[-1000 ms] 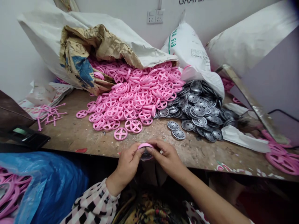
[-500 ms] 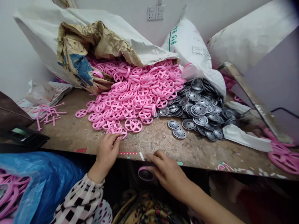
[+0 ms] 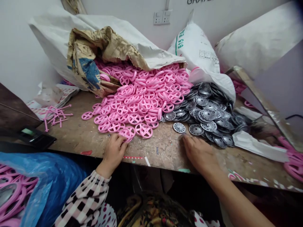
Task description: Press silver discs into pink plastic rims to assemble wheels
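My left hand (image 3: 115, 150) is closed at the near edge of the pink pile, its fingertips gripping the rim of a spoked pink toy wheel (image 3: 127, 132) on the table. To the right, my right hand (image 3: 200, 153) rests on the tabletop with its fingers bent together over a grey disc, almost wholly hidden beneath them. Just beyond those fingertips lies another grey slotted disc (image 3: 179, 127). A heap of pink wheels (image 3: 144, 104) spreads across the middle, beside a heap of similar grey discs (image 3: 208, 115).
A torn white sack (image 3: 113, 31) lies behind the pink heap; a printed white bag (image 3: 195, 47) stands behind the discs. Pink rods (image 3: 56, 116) and a black device (image 3: 35, 137) sit at left. A blue bag (image 3: 56, 179) holds wheels below. The table edge (image 3: 165, 167) runs in front.
My right hand has moved up and right from below the table edge to the grey discs. The pink-rimmed dark wheel at its fingers is out of sight. The view has shifted slightly.
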Tool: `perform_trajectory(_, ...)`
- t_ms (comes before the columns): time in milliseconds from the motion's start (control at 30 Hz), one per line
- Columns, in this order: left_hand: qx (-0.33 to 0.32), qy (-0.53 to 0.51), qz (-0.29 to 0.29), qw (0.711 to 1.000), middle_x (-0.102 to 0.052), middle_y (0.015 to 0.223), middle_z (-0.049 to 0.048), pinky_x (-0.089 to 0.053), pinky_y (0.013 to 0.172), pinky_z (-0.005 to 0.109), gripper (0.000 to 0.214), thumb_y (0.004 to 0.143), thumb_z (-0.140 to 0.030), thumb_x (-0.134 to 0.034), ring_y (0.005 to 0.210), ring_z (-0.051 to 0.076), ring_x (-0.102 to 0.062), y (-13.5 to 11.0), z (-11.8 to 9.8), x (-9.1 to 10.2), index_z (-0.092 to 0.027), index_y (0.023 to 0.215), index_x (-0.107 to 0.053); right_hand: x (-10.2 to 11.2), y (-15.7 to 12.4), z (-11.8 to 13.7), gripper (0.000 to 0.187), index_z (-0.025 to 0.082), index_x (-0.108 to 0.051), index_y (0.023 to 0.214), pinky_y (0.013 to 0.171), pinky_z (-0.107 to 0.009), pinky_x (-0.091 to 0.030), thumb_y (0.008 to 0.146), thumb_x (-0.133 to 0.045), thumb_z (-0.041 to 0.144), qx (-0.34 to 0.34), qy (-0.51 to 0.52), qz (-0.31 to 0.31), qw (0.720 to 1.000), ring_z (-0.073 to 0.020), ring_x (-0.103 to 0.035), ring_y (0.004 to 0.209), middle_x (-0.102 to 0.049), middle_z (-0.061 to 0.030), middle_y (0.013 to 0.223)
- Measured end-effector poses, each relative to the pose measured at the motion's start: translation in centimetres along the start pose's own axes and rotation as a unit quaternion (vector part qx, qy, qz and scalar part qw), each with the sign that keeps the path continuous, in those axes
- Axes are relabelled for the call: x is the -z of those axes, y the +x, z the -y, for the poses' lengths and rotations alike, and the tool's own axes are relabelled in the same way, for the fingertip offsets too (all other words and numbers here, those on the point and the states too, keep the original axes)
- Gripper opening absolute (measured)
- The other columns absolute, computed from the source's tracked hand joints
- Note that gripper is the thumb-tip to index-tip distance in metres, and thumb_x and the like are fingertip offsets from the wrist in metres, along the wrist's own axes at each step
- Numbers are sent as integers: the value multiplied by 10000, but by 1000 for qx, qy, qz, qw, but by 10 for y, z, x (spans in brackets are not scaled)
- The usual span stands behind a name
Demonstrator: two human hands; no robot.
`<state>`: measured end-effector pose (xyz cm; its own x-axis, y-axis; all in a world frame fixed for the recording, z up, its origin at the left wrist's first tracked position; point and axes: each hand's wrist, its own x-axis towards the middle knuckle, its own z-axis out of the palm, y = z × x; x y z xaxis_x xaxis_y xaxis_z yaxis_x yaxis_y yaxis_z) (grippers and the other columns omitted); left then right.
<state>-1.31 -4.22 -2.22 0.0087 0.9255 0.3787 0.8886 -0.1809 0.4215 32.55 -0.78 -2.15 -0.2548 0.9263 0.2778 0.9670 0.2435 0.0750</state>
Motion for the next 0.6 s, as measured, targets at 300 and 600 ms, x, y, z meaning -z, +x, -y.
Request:
perform_trajectory(300,-187,-10,7,982,-558,1056,115,-475,792,341,206,909,-162,-465,950,221,-553,-17,-41,6,-178,948,-668,40,13,58,325,196,-625,952,555,-277,-430,830,-551,487,-185,630,29,754,-171,-553,634,-632,-33,750)
perform_trajectory(600,-82,-108,116,984,-567,1071,95,-467,873,406,232,849,-264,-605,991,238,-547,-27,-51,-12,-200,1072,-597,2,9,111,174,196,-675,913,766,-332,-434,888,-516,262,-33,453,30,890,-200,-575,834,-628,-68,861)
